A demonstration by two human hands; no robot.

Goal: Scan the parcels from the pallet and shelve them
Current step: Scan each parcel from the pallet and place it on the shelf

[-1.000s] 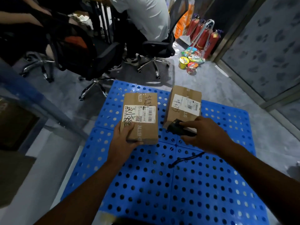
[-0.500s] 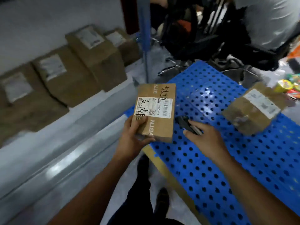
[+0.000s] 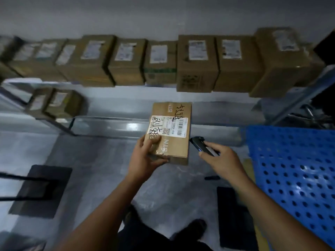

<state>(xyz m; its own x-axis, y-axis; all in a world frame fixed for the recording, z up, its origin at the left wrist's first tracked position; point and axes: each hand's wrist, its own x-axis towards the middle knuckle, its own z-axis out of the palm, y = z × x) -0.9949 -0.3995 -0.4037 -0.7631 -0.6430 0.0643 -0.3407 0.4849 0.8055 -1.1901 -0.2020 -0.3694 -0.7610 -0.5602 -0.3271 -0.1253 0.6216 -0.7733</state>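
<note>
Well, the parcel reads "BTN" on its tape, beside a barcoded white label and black marker scrawl. My left hand grips its near-left corner — thumb on top, fingers beneath. My right hand curls round the black scanner, just beside the parcel's right edge — shelved boxes ahead, blue pallet at right.

Place: we see a parcel storeroom.
Signs: brown labelled cardboard boxes on grey metal shelf; blue perforated plastic pallet.
</note>
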